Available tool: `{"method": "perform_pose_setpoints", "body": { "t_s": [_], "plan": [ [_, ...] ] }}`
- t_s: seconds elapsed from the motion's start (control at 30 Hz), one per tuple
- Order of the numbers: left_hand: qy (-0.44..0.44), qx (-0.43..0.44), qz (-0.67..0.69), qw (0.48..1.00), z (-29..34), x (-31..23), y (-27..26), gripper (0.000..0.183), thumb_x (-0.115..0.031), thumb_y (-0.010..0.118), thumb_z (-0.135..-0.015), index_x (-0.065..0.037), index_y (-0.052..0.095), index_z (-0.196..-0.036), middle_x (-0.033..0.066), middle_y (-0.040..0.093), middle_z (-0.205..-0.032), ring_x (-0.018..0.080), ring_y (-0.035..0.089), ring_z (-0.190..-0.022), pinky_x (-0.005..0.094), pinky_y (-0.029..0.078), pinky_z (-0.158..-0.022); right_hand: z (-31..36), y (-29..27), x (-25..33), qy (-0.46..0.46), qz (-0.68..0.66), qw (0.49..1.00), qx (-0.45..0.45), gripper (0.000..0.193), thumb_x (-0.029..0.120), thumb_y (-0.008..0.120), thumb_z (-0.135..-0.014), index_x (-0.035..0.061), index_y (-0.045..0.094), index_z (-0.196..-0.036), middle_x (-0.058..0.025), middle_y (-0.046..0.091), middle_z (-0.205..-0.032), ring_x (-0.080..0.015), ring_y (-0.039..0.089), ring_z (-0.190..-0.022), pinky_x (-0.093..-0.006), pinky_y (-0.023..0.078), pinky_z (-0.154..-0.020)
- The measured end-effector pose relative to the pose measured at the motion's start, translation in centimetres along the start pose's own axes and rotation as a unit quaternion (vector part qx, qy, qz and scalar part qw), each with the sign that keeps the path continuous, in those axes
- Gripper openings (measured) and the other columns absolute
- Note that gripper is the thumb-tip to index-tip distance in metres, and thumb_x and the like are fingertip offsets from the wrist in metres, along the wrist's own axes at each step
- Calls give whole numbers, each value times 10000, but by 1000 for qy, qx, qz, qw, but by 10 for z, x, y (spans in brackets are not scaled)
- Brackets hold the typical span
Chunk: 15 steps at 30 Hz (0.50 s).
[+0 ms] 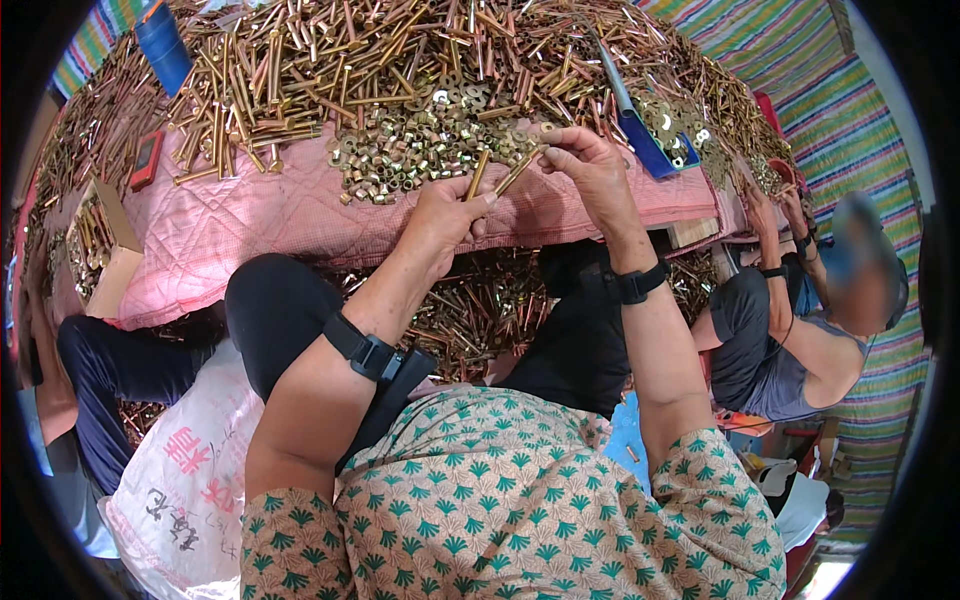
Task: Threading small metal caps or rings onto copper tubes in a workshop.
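My left hand is closed around brass-coloured bolts; one bolt stands up between thumb and fingers. A second bolt slants up to the right from the same grip. At its upper end the fingertips of my right hand are pinched together. What small piece they hold there is too small to make out. Just beyond my left hand lies a heap of short nuts or sleeves, gold and silver in tone. Both hands are above the near edge of a pink quilted cloth.
Piles of long bolts cover the far side. A blue tray holds washers. Left are a blue cup, a red device and a cardboard box of bolts. A co-worker sits right; another person's leg shows left.
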<state>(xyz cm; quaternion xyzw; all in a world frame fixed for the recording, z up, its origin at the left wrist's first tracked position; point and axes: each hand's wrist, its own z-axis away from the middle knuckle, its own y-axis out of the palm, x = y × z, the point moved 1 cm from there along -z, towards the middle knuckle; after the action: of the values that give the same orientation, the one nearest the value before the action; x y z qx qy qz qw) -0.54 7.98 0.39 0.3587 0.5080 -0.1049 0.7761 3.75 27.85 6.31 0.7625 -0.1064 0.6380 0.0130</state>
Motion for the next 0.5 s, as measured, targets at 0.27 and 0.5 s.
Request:
{"method": "perform_pose_setpoints", "body": {
  "t_s": [0.27, 0.5],
  "plan": [
    [2, 14, 16, 1000, 2, -2, 0, 141, -57, 614, -869, 0, 594, -996, 21, 603, -764, 57, 486, -544, 175, 385, -464, 1, -3, 15, 8, 6, 999, 35, 196, -9, 602, -854, -8, 632, -1047, -104, 623, -1154, -97, 603, -885, -235, 511, -769],
    [8, 27, 18, 999, -1, 3, -1, 129, -64, 611, -872, -2, 594, -984, 49, 630, -779, 50, 485, -540, 172, 387, -466, 1, -2, 20, 11, 23, 999, 45, 148, 6, 614, -854, -14, 628, -999, -110, 634, -1114, -94, 596, -823, -229, 508, -730]
  ]
}}
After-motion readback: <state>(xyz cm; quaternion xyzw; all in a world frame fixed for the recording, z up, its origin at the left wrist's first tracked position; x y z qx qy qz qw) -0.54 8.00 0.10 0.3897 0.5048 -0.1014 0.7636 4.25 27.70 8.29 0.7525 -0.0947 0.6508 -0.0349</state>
